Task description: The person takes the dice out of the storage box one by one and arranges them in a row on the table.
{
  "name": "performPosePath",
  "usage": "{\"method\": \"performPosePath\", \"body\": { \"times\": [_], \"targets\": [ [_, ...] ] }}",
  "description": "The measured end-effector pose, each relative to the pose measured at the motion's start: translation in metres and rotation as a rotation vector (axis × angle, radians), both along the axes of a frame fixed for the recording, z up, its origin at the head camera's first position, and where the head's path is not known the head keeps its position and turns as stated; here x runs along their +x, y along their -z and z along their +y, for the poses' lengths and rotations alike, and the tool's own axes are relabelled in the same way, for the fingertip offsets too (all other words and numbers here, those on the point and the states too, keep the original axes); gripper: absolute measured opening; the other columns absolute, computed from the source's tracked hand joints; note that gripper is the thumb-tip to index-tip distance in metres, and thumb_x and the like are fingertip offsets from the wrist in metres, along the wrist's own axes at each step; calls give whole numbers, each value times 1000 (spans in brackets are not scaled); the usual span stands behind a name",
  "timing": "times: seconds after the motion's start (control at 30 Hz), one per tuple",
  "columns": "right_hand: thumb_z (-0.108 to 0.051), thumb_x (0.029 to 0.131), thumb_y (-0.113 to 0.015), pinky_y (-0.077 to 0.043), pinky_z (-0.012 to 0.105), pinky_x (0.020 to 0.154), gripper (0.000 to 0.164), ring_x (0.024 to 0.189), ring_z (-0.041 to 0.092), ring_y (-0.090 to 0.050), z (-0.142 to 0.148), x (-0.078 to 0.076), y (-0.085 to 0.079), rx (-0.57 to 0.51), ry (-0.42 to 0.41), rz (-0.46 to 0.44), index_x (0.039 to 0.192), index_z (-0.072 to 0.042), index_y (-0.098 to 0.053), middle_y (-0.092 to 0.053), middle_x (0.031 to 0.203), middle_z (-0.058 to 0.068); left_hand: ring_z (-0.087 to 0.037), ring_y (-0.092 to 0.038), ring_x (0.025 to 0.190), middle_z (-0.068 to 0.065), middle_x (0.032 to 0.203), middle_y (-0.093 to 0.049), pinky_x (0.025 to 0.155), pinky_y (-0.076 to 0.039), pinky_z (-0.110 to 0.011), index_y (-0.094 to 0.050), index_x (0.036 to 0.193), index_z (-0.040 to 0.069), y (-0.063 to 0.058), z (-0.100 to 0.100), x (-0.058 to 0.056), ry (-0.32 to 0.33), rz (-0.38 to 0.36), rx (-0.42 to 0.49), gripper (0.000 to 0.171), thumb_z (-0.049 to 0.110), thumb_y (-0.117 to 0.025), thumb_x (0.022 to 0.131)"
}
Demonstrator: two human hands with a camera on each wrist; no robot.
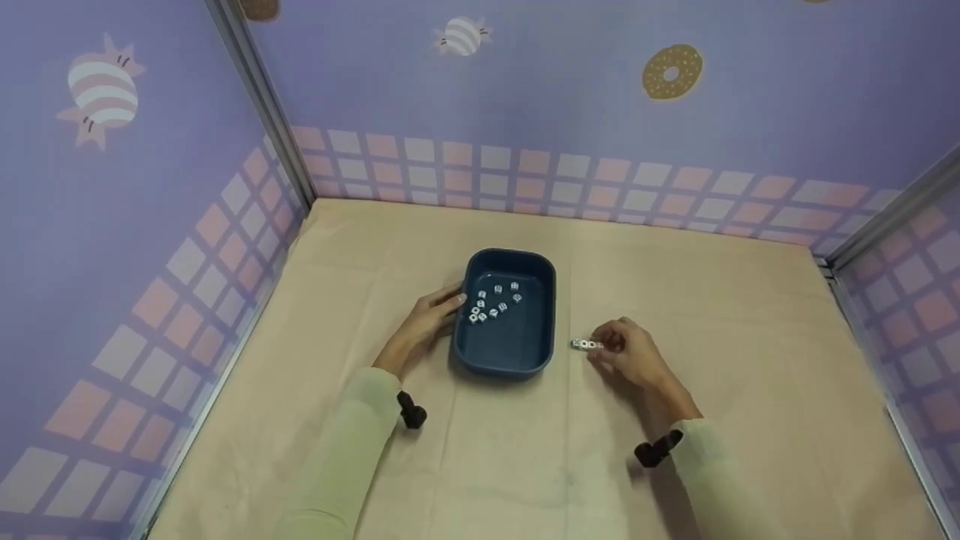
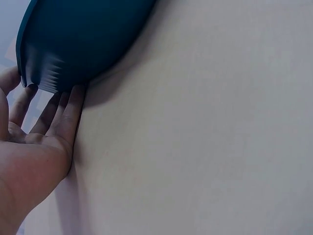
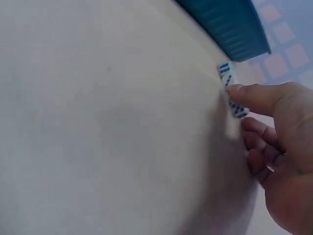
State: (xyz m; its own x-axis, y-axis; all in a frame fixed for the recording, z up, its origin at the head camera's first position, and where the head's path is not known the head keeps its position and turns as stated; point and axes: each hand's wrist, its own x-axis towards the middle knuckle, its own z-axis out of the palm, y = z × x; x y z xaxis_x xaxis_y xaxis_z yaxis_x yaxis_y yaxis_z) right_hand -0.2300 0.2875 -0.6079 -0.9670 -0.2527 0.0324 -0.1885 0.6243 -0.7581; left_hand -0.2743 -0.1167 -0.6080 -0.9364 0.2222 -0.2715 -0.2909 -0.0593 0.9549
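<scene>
A dark blue rectangular container [image 1: 516, 341] stands on the cloth with several white dice [image 1: 493, 313] scattered inside, most toward its left side. My left hand [image 1: 425, 321] holds the container's left side, thumb at the rim and fingers against the outer wall; the left wrist view shows those fingers [image 2: 71, 110] on the wall. To the right of the container, my right hand [image 1: 630, 352] pinches a short row of white dice [image 1: 585, 344] with dark pips. In the right wrist view the thumb overlaps the row [image 3: 226, 71], hiding part of it.
A pale cloth [image 1: 495, 457] covers the table. Purple walls with a checked border [image 1: 495, 182] enclose it at the back and both sides, joined by metal corner posts [image 1: 262, 97]. Dark wrist devices [image 1: 412, 411] sit at both sleeve cuffs.
</scene>
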Motion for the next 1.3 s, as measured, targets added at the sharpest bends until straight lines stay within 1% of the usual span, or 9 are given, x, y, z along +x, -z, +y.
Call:
{"method": "performPosePath", "body": {
  "times": [0.13, 0.2, 0.33, 0.47, 0.63, 0.8, 0.93, 1.07, 1.3],
  "targets": [
    [-7, 94, -81, -54, 41, 84, 27, 98, 29, -62, -18, -5, -20, -52, 24, 78, 118, 1, -73, -64, 109, 14, -28, -61, 135, -8, 155, -56, 109, -53, -42, -53, 158, 23, -1, -1, -1, -2, 3, 0, 55, 35, -68, 106],
    [-9, 95, -81, -56, 43, 83, 26, 100, 29, -65, -33, -8, -29, -94, 31, 135, 117, 2, -73, -66, 109, 13, -28, -61, 135, -9, 155, -56, 109, -53, -43, -53, 158, 23, 0, -2, -1, -5, -1, 16, 55, 34, -68, 106],
    [-8, 94, -81, -58, 37, 80, 22, 98, 27, -68, -72, -17, -46, -176, 21, 230, 113, 2, -75, -70, 106, 11, -27, -62, 133, -8, 152, -58, 108, -53, -42, -54, 157, 23, 1, -3, 0, -19, -8, 49, 55, 33, -69, 105],
    [-7, 93, -82, -56, 31, 77, 20, 93, 25, -67, -115, -25, -55, -215, 0, 265, 111, 0, -76, -70, 102, 9, -26, -63, 132, -8, 152, -58, 107, -54, -41, -53, 158, 22, 1, -2, 1, -17, -3, 62, 55, 33, -69, 106],
    [-8, 94, -82, -59, 37, 80, 21, 92, 26, -67, -159, -30, -53, -223, -10, 261, 112, 0, -77, -69, 101, 8, -27, -64, 131, -9, 151, -59, 106, -55, -40, -54, 157, 20, 1, -2, 1, -15, -3, 73, 54, 31, -68, 106],
    [-8, 94, -81, -61, 42, 84, 22, 96, 24, -68, -187, -32, -42, -248, 16, 240, 114, 1, -76, -70, 105, 8, -25, -64, 131, -7, 150, -60, 105, -55, -40, -55, 157, 21, 1, -2, 1, -13, -7, 59, 55, 34, -70, 105],
    [-9, 94, -81, -59, 39, 86, 25, 98, 22, -67, -196, -35, -31, -202, 35, 206, 116, 3, -76, -70, 107, 8, -26, -63, 133, -8, 152, -58, 107, -54, -40, -54, 157, 21, 1, -2, 1, 1, -2, 56, 54, 32, -67, 107],
    [-8, 94, -82, -59, 36, 87, 26, 98, 21, -68, -200, -36, -24, -153, 24, 161, 117, 2, -76, -70, 108, 9, -26, -63, 133, -8, 153, -57, 107, -54, -40, -55, 157, 20, 0, -2, 1, -1, 2, 49, 52, 31, -67, 107],
    [-6, 92, -83, -58, 41, 89, 24, 98, 24, -68, -199, -35, -18, -43, -30, 133, 114, 2, -77, -69, 107, 11, -27, -64, 131, -8, 153, -57, 106, -55, -40, -54, 157, 19, 0, 0, 1, 1, 6, 64, 54, 32, -68, 106]
  ]
}}
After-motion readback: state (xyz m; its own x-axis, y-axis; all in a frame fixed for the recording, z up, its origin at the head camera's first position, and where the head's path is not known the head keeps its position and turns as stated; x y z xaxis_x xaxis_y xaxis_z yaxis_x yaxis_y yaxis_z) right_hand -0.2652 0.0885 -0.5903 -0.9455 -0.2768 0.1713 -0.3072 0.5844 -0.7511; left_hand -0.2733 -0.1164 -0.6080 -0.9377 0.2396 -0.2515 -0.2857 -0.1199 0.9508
